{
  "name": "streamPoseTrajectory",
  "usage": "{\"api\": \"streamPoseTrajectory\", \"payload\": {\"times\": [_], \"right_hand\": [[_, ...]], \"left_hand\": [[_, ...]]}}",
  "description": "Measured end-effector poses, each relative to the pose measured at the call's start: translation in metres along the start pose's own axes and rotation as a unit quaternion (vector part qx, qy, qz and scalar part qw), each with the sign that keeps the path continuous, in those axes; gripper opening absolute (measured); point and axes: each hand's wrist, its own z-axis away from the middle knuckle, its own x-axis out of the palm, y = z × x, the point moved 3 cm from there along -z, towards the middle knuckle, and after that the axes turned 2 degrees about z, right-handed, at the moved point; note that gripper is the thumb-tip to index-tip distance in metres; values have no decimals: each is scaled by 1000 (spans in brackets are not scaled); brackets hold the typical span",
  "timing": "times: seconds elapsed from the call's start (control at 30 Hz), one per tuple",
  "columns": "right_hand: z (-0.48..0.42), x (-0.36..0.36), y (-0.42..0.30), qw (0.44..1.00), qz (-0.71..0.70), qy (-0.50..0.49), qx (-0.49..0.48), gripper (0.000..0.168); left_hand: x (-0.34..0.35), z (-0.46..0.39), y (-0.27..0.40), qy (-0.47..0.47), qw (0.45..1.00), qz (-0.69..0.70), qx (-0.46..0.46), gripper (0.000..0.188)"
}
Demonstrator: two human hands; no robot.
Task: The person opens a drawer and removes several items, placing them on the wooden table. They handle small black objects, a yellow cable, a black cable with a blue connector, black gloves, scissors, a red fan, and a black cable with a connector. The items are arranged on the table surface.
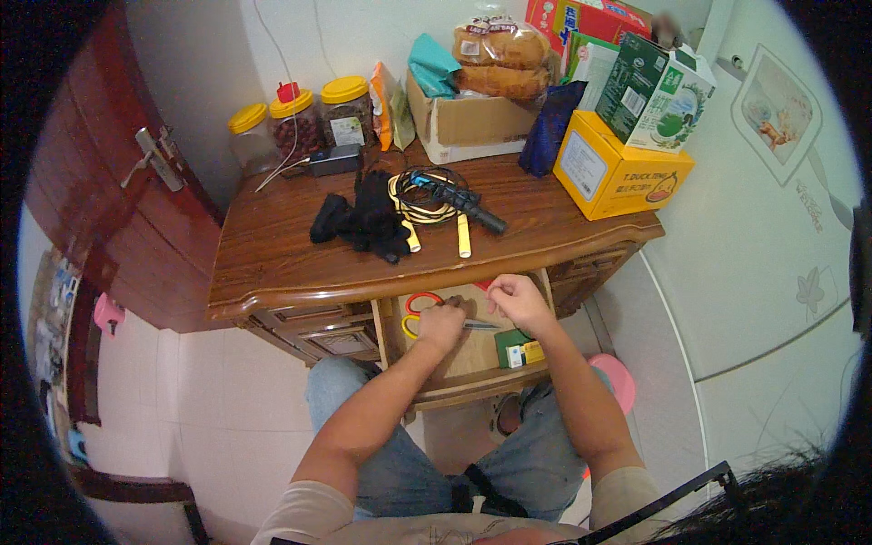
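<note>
Both my hands are inside a pulled-out wooden drawer (472, 371). My left hand (441, 328) is curled down over scissors, between their handles and blade. A red finger loop (424, 297) and a yellow finger loop (409, 327) stick out on its left, and a metal blade (482, 325) points out on its right. A small dark brown thing (452, 300) shows at its fingertips. Near the back right of the drawer is my right hand (516, 300), its bent fingers beside a red object (482, 285). Whether either hand grips anything is hidden by the fingers.
At the drawer's front right lie a green box (503, 349) and a small yellow-and-white box (524, 354). The brown tabletop (272, 252) overhangs the drawer. On it are black cloth (368, 221), coiled cord (402, 194), lidded jars (347, 112) and a yellow carton (616, 167).
</note>
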Motion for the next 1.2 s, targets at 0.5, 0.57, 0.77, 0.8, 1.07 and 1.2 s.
{"api": "streamPoseTrajectory", "payload": {"times": [0.5, 0.57, 0.77, 0.8, 1.07, 1.2], "right_hand": [[2, -19, -4, 1000, -15, 17, -18, 14], [4, -38, -14, 998, -16, 33, -46, 14], [12, -77, -2, 994, -46, 97, -18, 17], [12, -78, 2, 994, -45, 103, -14, 18], [8, -63, 0, 994, -64, 87, 7, 18], [6, -50, 3, 997, -47, 54, -12, 20]], "left_hand": [[-51, 11, 20, 53, 998, 21, 37, 34], [-59, 15, 17, 100, 993, 43, 53, 33], [-67, 23, 12, 114, 988, 68, 85, 32], [-70, 26, 13, 109, 987, 77, 90, 32], [-101, 43, -4, 159, 968, 182, 67, 28], [-106, 41, -15, 162, 925, 337, 66, 25]]}}
